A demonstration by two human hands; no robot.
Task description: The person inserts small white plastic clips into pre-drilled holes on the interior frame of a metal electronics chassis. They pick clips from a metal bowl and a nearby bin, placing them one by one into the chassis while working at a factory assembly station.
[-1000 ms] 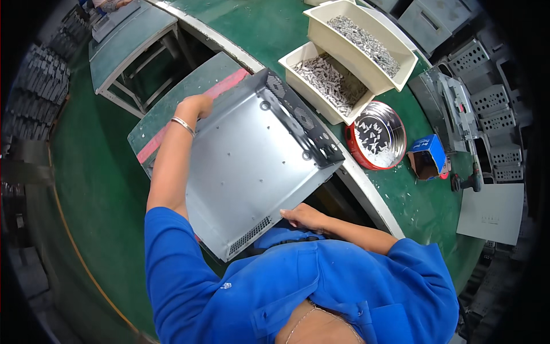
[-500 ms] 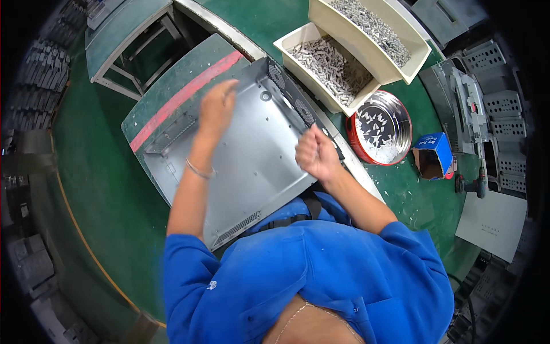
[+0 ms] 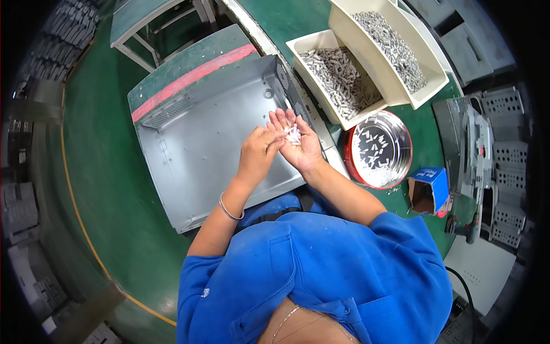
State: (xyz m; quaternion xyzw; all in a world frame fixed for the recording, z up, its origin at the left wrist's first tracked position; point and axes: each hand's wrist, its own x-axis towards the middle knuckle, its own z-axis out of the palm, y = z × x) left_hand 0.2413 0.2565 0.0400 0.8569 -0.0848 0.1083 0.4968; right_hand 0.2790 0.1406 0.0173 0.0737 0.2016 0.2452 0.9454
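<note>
My right hand [image 3: 303, 144] is turned palm up, fingers spread and slightly cupped, with several small white plastic pieces [image 3: 293, 135] lying in it. Over that palm, my left hand [image 3: 258, 150] has its thumb and fingertips pinched together beside the pieces. What sits between those fingertips is too small to make out. Both hands are above a large grey sheet-metal case [image 3: 212, 166], shaped like a shallow open tray with raised walls. Its right wall [image 3: 289, 94] is dark with perforated patches.
A worn green bench [image 3: 189, 63] with a pink stripe supports the case. Two cream bins [image 3: 295, 49] hold many small grey-white parts. Right of my hands stands a round red tin [image 3: 349, 157] with white pieces inside. Beyond are a blue carton [image 3: 440, 186] and a power drill [image 3: 471, 229].
My left hand has come right and down to meet my right hand. The right hand has turned from a closed fist to an upward palm, showing white pieces. The view has shifted slightly.
</note>
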